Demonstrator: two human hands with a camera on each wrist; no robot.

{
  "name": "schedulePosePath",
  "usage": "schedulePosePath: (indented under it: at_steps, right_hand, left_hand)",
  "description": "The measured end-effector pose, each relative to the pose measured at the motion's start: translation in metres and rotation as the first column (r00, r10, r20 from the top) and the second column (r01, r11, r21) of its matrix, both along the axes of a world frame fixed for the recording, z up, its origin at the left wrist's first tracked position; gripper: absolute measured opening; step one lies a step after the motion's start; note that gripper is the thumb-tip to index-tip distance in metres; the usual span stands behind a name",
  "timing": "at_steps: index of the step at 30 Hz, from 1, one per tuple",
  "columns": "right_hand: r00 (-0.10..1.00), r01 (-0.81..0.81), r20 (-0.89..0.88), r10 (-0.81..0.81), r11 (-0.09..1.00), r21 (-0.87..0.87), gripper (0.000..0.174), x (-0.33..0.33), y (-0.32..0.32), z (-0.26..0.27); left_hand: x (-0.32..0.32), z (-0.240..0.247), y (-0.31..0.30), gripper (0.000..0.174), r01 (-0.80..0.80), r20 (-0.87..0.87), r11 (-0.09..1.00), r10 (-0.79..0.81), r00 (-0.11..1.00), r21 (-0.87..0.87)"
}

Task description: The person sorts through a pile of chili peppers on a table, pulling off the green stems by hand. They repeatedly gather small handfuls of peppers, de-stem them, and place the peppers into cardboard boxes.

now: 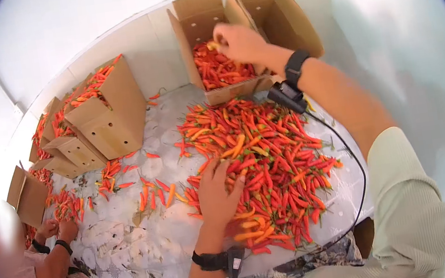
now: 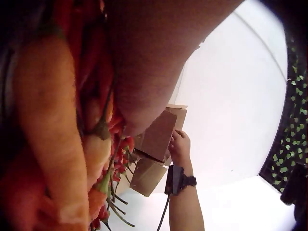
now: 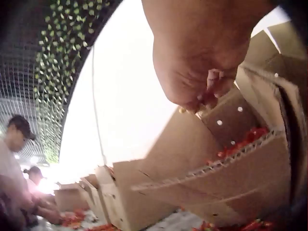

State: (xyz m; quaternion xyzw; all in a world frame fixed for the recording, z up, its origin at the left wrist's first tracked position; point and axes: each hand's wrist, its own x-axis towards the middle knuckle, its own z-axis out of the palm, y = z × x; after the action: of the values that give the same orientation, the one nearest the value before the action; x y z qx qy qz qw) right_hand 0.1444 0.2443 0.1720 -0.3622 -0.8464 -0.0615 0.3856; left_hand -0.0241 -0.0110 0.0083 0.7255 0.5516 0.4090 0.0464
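Red and orange chillies [image 1: 271, 160] lie heaped on the table. The left hand [image 1: 220, 193] rests on the heap's left side, fingers spread a little; large chillies [image 2: 48, 110] fill the near side of the left wrist view. Over an open cardboard box [image 1: 235, 90] with red chillies inside, the right hand [image 1: 243, 42] is raised, its fingers curled round something yellowish. In the right wrist view the right hand [image 3: 202, 91] shows curled fingers with yellowish tips of chillies below them, above the box [image 3: 240, 178].
Another open box [image 1: 280, 23] stands behind the first. Filled boxes [image 1: 109, 121] line the table's left part, with loose chillies [image 1: 156, 194] between. Another person [image 1: 25, 275] works at the far left. A black cable [image 1: 361, 176] hangs from the right wrist's camera.
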Motion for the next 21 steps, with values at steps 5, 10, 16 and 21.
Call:
schedulePosePath:
  at_steps: [5, 10, 16, 21]
  right_hand:
    - [0.828, -0.084, -0.554, 0.088, 0.996, 0.033, 0.028, 0.067, -0.086, 0.015]
    - [0.391, -0.211, -0.869, -0.302, 0.890, -0.404, 0.020, 0.154, -0.177, -0.069]
    - [0.307, -0.462, -0.647, -0.698, 0.485, -0.743, 0.011, 0.188, -0.160, -0.178]
    - [0.218, -0.621, -0.802, -0.556, 0.555, -0.553, 0.017, 0.180, -0.098, -0.190]
  left_hand:
    - [0.000, 0.001, 0.001, 0.024, -0.006, 0.227, 1.000, 0.007, 0.974, -0.009]
    - [-0.010, -0.014, 0.007, 0.014, -0.099, 0.147, 0.974, 0.070, 0.987, 0.202]
    - [-0.015, -0.006, -0.001, 0.020, -0.220, 0.301, 0.972, 0.184, 0.936, 0.088]
    - [-0.020, -0.008, -0.001, 0.021, -0.193, 0.417, 0.976, 0.136, 0.899, 0.097]
